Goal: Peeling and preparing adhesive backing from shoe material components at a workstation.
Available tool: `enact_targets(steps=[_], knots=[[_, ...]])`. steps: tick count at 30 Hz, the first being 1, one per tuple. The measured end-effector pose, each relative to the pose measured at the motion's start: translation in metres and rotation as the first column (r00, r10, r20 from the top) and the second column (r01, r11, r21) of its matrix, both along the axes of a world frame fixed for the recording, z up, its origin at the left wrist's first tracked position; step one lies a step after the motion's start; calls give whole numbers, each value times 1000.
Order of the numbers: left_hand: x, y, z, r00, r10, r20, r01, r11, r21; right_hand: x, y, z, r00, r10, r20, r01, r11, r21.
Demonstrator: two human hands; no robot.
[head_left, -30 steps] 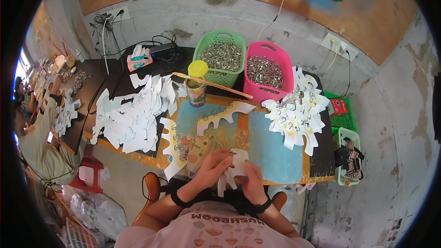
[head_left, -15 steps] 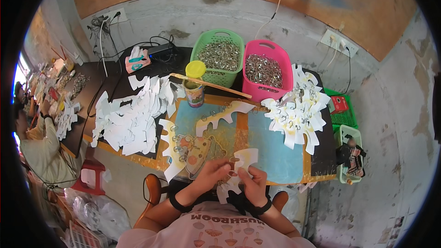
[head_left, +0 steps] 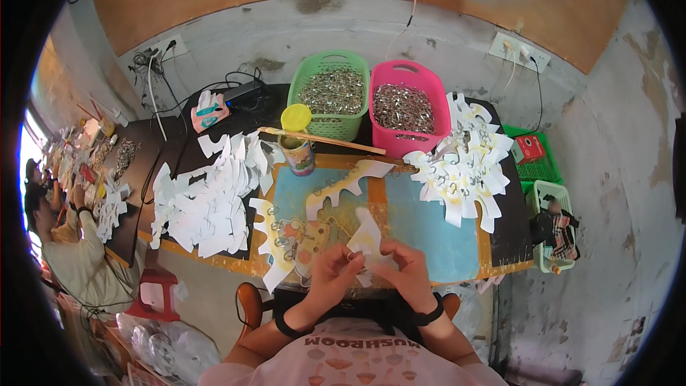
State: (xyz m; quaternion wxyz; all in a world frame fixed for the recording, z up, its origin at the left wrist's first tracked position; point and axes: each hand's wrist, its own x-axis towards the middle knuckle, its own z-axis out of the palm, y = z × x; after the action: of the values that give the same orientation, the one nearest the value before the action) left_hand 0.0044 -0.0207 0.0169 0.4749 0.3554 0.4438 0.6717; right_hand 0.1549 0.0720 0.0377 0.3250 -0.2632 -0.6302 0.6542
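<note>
Close to the table's front edge, my left hand [head_left: 336,270] and my right hand [head_left: 404,271] hold one white scalloped cut-out strip [head_left: 366,234] between them. Both hands are closed with the fingers pinched. A small ring-like bit shows at my left fingertips, too small to make out. Just beyond my hands lies another white scalloped strip [head_left: 341,191], with metal rings along its yellow-tinted edge. A similar strip [head_left: 269,243] rests left of my left hand.
A pile of white cut-outs [head_left: 207,204] lies left, a yellow-stained pile [head_left: 464,164] right. Behind stand a green basket [head_left: 329,127] and a pink basket [head_left: 411,144] of metal pieces. A stick [head_left: 321,140] lies by an open tin [head_left: 299,159]. A co-worker [head_left: 89,264] sits far left.
The strip between my hands has turned, so its pointed end now stands up farther left. My right hand has shifted upward, and the whole view has moved slightly.
</note>
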Motion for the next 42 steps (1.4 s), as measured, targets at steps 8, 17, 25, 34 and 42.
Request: enact_targets(steps=[8,17,25,34,42], knots=[[12,-4,26,997,12,-76,-11,1000,14,-3,-6,17,987,-58,151,33,986,166],[7,-4,23,983,-21,-183,3,995,-101,-2,-3,-11,980,40,-194,-52,997,-61],[19,-7,29,936,63,-347,-77,997,-27,-16,-16,15,982,-112,152,75,971,226],[9,-4,41,881,-55,-469,2,994,-112,-8,-15,10,984,-153,93,105,912,398],[16,0,18,971,-105,-215,104,994,-17,-2,-14,-16,991,2,-131,-43,949,-313]])
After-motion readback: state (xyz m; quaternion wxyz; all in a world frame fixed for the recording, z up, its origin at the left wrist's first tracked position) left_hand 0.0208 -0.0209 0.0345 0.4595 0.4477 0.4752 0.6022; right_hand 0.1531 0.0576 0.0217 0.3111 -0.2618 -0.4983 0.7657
